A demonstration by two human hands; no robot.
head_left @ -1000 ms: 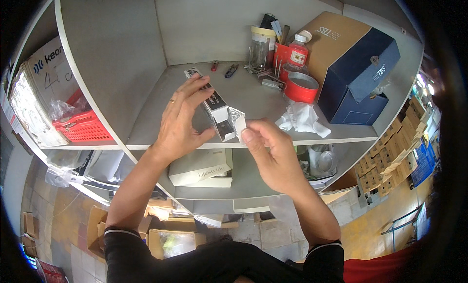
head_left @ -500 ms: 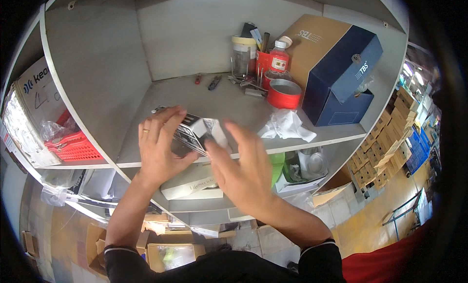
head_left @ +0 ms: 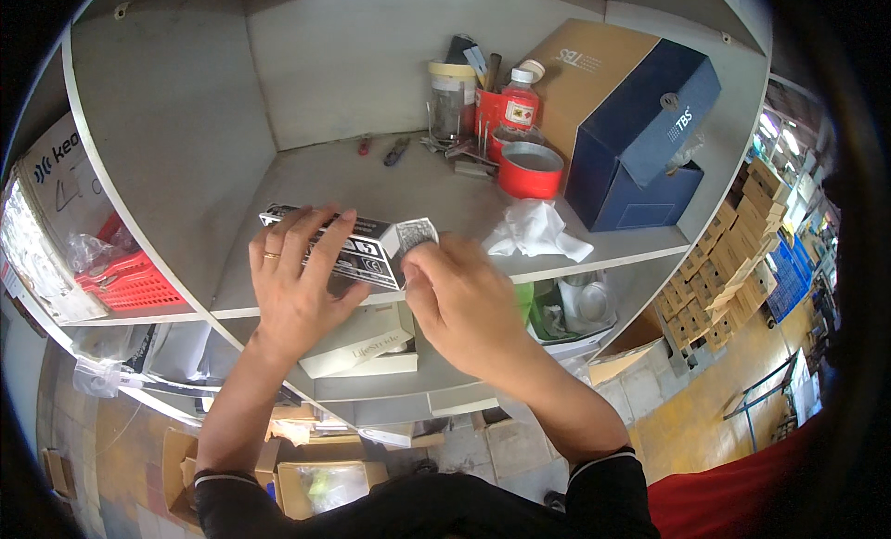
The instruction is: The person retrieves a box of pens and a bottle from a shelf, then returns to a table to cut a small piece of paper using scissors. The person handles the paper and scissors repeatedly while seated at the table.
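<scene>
A small black-and-white cardboard box [head_left: 357, 263] lies lengthwise between my hands, over the front of the grey shelf [head_left: 334, 182]. My left hand [head_left: 295, 284] grips its left part, fingers over the top and thumb at the near side. At its right end a flap [head_left: 416, 231] with a grey, speckled inner face stands up. My right hand [head_left: 471, 307] is closed at that end, thumb and fingertips pressed at the opening. Whether anything is pinched there is hidden. Beyond my right hand lies a crumpled white tissue [head_left: 534, 231].
Behind stand a red round tin [head_left: 530, 175], a red bottle [head_left: 520, 103], a lidded clear jar [head_left: 452, 103] and a large blue-and-tan box [head_left: 631, 173]. A dark hand tool [head_left: 396, 151] lies further back. Left is a red plastic basket [head_left: 135, 284]; below, a pale shoebox [head_left: 362, 349].
My right hand has come in against the right end of the small box, and its fingers have closed there. The box now lies more level, with its flap standing up. My left hand keeps its grip.
</scene>
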